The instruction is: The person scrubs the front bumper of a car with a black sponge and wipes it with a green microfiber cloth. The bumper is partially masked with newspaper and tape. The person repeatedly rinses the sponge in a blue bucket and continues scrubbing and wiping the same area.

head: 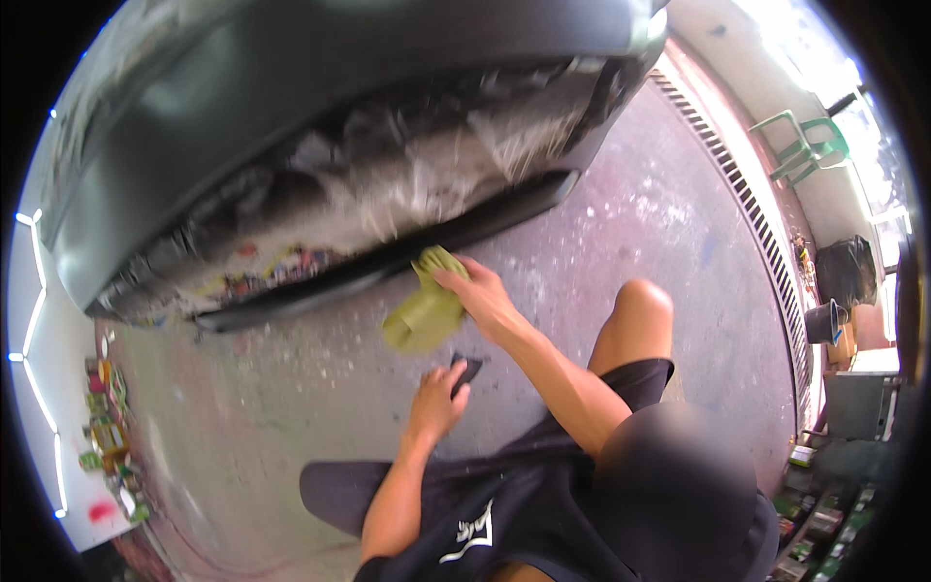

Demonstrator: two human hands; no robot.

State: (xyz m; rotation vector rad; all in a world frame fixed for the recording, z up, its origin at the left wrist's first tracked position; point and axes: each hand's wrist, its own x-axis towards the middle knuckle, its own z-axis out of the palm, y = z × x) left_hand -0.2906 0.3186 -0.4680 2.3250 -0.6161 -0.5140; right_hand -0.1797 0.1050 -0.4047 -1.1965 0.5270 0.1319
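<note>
My right hand (473,284) grips a yellow-green cloth (425,316), which hangs down and is blurred at its lower end. The cloth's upper part is at the lower edge of a long black trim strip (393,254); whether it touches is hard to tell. Above the strip, crumpled plastic sheeting and paper (414,160) cover the recess of a matte dark-grey car body panel (291,80). Lower down, my left hand (436,400) holds a small dark flat pad (466,367) by its edge, apart from the panel.
Stained concrete floor (327,393) lies below the car. A slotted drain grate (734,174) runs along the right, beside a green plastic chair (807,145), a black plastic bag (846,269) and a dark bucket (823,324). Several cans and containers (109,436) line the left wall.
</note>
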